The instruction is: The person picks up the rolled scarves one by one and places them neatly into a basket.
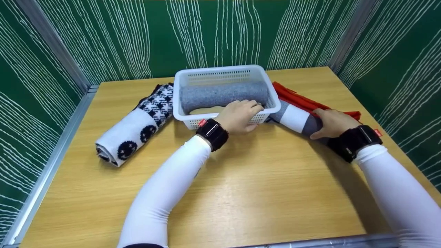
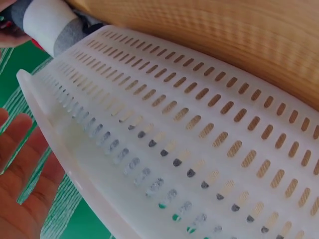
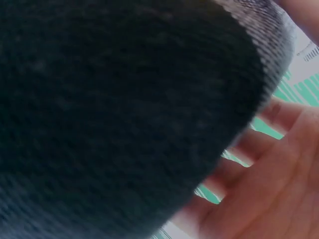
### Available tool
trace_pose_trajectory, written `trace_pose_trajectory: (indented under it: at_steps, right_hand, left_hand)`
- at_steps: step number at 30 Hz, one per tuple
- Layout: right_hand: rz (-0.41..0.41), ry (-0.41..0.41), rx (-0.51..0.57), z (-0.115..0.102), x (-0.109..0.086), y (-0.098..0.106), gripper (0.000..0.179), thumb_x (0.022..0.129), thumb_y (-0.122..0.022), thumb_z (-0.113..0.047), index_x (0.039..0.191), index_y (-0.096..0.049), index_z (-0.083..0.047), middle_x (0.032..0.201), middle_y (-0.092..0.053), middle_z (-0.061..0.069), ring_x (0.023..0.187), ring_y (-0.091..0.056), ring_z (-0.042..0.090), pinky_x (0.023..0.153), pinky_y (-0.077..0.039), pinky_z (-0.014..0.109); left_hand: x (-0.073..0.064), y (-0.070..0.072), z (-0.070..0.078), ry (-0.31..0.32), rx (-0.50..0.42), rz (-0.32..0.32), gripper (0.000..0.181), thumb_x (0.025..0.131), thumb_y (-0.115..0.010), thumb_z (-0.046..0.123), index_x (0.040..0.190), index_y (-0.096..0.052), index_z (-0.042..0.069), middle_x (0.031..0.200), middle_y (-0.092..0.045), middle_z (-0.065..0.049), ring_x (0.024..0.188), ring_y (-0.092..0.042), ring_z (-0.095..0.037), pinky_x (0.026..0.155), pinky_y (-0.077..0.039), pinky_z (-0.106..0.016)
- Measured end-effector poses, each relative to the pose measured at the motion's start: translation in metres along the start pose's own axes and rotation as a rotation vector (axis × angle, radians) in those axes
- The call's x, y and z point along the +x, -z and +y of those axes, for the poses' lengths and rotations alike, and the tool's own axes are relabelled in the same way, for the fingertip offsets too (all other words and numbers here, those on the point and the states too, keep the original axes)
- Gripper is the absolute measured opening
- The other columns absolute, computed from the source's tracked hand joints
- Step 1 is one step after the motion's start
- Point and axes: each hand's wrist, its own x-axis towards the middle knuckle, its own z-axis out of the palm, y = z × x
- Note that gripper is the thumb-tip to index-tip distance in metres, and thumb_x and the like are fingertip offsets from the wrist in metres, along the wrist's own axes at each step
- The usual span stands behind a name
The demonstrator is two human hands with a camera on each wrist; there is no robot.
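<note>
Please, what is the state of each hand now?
Left hand: open, at the near rim of the white basket.
Right hand: holding the striped cloth roll.

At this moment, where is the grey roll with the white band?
In the head view, the grey roll with the white band is right of the white basket, in the right hand, along the near side of the red cloth.

Head bright | glare on tabletop (image 1: 227,196) | right wrist dim, fabric (image 3: 124,114) blurred
</note>
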Motion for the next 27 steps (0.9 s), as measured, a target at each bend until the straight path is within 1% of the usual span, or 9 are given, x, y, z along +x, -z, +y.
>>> trace_pose_trajectory:
  at_steps: [5, 11, 19, 27]
  right_hand:
    - [0.007, 0.007, -0.015, 0.003, 0.002, -0.005, 0.086, 0.087, -0.09, -0.035, 0.152, -0.051, 0.005, 0.146, -0.06, 0.037, 0.133, -0.057, 0.054, 0.114, -0.042, 0.077]
    - [-0.01, 0.0, -0.035, 0.005, 0.003, -0.009, 0.087, 0.087, -0.089, -0.036, 0.153, -0.049, 0.005, 0.147, -0.058, 0.038, 0.134, -0.056, 0.057, 0.112, -0.043, 0.078]
    - [-0.011, 0.017, -0.039, 0.007, 0.006, -0.011, 0.087, 0.085, -0.09, -0.032, 0.152, -0.049, 0.006, 0.144, -0.06, 0.037, 0.13, -0.059, 0.054, 0.112, -0.044, 0.076]
    - [-0.026, 0.019, -0.027, 0.009, 0.006, -0.013, 0.09, 0.084, -0.091, -0.026, 0.156, -0.046, 0.006, 0.147, -0.058, 0.038, 0.134, -0.056, 0.057, 0.113, -0.042, 0.079]
  left_hand:
    - [0.003, -0.003, 0.002, -0.013, 0.011, -0.003, 0.054, 0.1, -0.077, 0.029, 0.146, -0.061, 0.007, 0.143, -0.067, -0.012, 0.129, -0.067, -0.031, 0.106, -0.059, -0.047]
    - [0.007, -0.004, 0.006, -0.036, 0.011, -0.01, 0.057, 0.098, -0.079, 0.032, 0.146, -0.062, 0.007, 0.136, -0.068, -0.012, 0.123, -0.067, -0.03, 0.104, -0.059, -0.045]
    - [0.012, -0.005, 0.01, -0.079, -0.019, -0.006, 0.056, 0.098, -0.08, 0.032, 0.144, -0.062, 0.005, 0.134, -0.067, -0.012, 0.122, -0.065, -0.03, 0.108, -0.056, -0.045]
    - [0.016, -0.009, 0.013, -0.109, 0.022, -0.007, 0.054, 0.101, -0.076, 0.038, 0.144, -0.062, 0.009, 0.135, -0.067, -0.009, 0.124, -0.065, -0.027, 0.11, -0.055, -0.04]
